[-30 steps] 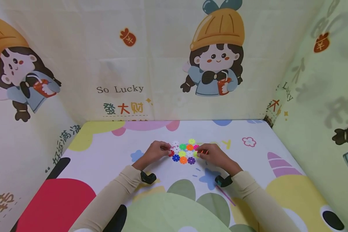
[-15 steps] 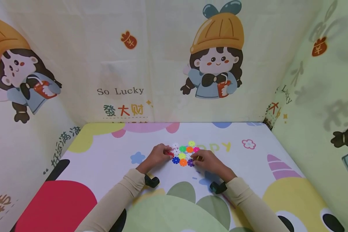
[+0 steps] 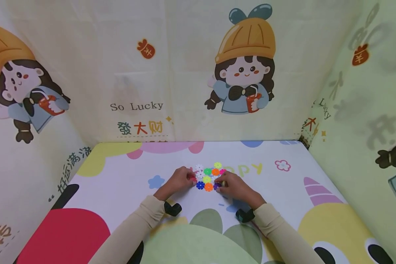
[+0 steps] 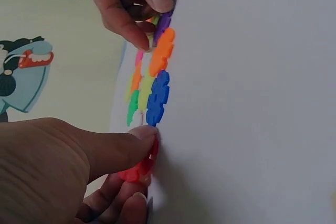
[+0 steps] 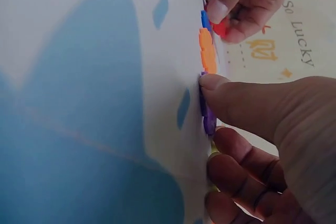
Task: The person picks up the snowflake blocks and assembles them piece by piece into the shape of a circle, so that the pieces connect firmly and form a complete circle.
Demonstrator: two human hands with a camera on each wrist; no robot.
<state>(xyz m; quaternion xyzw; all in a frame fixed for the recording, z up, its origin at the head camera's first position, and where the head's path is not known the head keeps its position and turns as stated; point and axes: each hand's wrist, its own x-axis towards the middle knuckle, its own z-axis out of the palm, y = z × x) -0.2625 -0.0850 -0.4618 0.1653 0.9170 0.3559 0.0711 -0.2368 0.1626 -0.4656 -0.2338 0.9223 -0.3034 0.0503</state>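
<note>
Several notched plastic snowflake discs are linked into a flat, many-coloured sheet (image 3: 206, 179) near the middle of the table. At its left edge my left hand (image 3: 178, 182) pinches a red disc (image 4: 140, 170), thumb on one side and fingers on the other. My right hand (image 3: 235, 187) grips a purple disc (image 5: 210, 123) at the near right corner with thumb and curled fingers. Between the hands, a blue disc (image 4: 158, 99) and an orange disc (image 4: 162, 51) form the near row. White, green, yellow and pink discs lie behind, and my right fingers partly cover the right side.
A printed cloth covers the table (image 3: 125, 190). Cartoon-printed fabric hangs as a back wall (image 3: 184, 80) and along both sides. A dark wrist device sits on each arm, the left one (image 3: 173, 209) and the right one (image 3: 245, 215).
My right hand has shifted from the sheet's right edge left and nearer, onto the purple disc. My left hand stays at the red disc. The head view has tilted slightly upward.
</note>
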